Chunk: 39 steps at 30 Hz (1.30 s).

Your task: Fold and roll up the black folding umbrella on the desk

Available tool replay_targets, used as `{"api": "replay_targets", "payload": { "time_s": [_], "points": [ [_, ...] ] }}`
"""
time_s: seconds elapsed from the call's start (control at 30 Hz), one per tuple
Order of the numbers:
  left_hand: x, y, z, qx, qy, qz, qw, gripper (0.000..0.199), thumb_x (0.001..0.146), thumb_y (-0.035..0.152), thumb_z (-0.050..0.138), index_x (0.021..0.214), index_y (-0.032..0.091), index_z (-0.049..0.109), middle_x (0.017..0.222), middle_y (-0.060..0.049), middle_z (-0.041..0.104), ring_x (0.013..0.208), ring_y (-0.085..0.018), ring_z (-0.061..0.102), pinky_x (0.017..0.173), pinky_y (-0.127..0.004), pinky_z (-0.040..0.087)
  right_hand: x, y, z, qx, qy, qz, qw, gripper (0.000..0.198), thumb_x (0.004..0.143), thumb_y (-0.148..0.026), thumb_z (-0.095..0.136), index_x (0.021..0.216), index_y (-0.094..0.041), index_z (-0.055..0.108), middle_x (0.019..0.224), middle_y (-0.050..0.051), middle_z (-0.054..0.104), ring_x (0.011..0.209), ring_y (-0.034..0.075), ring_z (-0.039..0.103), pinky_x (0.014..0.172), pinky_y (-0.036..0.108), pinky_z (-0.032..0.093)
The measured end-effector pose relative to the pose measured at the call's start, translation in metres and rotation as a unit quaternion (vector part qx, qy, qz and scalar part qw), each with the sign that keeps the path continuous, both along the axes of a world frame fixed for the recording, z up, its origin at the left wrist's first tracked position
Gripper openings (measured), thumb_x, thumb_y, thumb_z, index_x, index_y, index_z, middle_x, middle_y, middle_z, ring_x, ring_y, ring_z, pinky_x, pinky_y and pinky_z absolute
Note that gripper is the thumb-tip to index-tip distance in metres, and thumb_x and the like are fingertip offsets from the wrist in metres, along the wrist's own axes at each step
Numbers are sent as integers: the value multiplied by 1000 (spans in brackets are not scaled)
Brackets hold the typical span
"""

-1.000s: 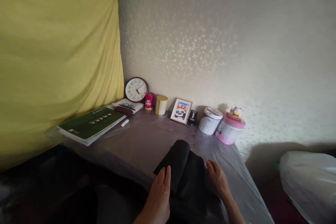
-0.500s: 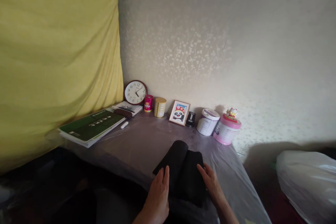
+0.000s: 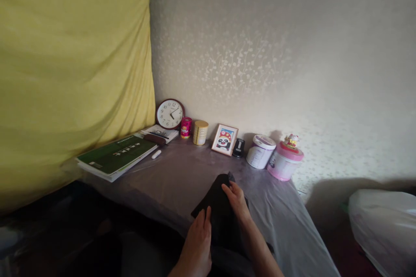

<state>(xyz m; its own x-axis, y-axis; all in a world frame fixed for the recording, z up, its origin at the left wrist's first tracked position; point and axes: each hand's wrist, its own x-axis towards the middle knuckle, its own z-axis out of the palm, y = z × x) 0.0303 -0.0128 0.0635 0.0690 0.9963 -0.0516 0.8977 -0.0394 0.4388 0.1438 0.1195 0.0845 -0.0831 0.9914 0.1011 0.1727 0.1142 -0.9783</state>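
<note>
A dark black folded cloth (image 3: pixel 216 197) lies over the front edge of the table, its lower part lost in shadow. My left hand (image 3: pixel 199 236) grips its near left side, with the fingers pointing up along the fabric and the thumb out of sight. Higher up, my right hand (image 3: pixel 237 199) pinches the cloth close to its top edge, where a small grey-black fold pokes up. My right forearm crosses in front of the cloth's right part and hides much of it.
Along the wall stand a clock (image 3: pixel 170 114), a pink can (image 3: pixel 186 127), a yellow tin (image 3: pixel 200 133), a panda picture frame (image 3: pixel 225 139), a black stapler-like object (image 3: pixel 238 147), a white tub (image 3: pixel 260 151) and a pink-lidded tub (image 3: pixel 284 162). A green book (image 3: pixel 120 153) lies left.
My right hand has moved up and left from the cloth's right side to its top, and that right part is now folded or covered. My left hand stays about where it was.
</note>
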Motion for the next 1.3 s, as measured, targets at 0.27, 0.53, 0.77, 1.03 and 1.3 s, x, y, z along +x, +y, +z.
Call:
{"api": "replay_targets", "payload": {
  "time_s": [0.27, 0.53, 0.77, 1.03, 1.3],
  "points": [
    [-9, 4, -31, 102, -18, -12, 995, 78, 62, 2, 43, 138, 5, 22, 143, -20, 30, 132, -26, 30, 108, -40, 32, -8, 11, -14, -1, -120, -13, 993, 44, 68, -42, 59, 103, -15, 60, 66, 2, 65, 61, 19, 62, 50, 27, 46],
    [-17, -7, -28, 286, 19, 40, 957, 50, 79, 22, 46, 127, 13, 37, 125, -17, 50, 114, -29, 51, 92, -45, 47, -12, -3, -4, 31, -141, 140, 980, 32, 82, -41, 44, 96, -17, 59, 74, 4, 71, 65, 15, 62, 60, 26, 47],
    [-2, 2, 8, 140, 7, -31, 990, 53, 73, 21, 55, 125, 18, 44, 138, -14, 39, 126, -31, 38, 104, -47, 35, -11, -25, 6, 157, -239, 193, 939, 26, 89, -33, 41, 96, -25, 65, 83, 0, 71, 85, 17, 62, 80, 29, 45],
    [-2, 7, 3, 83, -28, -31, 996, 66, 69, 8, 47, 133, 19, 36, 146, -12, 27, 134, -28, 25, 109, -46, 28, 7, -27, -5, 284, -260, 216, 897, 28, 91, -31, 42, 101, -24, 67, 99, 3, 69, 102, 18, 56, 90, 32, 44],
    [-1, 9, 5, 4, -20, -18, 1000, 78, 71, 9, 44, 142, 14, 13, 151, -13, 10, 137, -27, 15, 110, -45, 24, 6, 21, -26, 329, -330, 166, 869, 30, 92, -29, 39, 106, -24, 66, 110, 6, 67, 116, 22, 50, 104, 48, 28]
  ]
}}
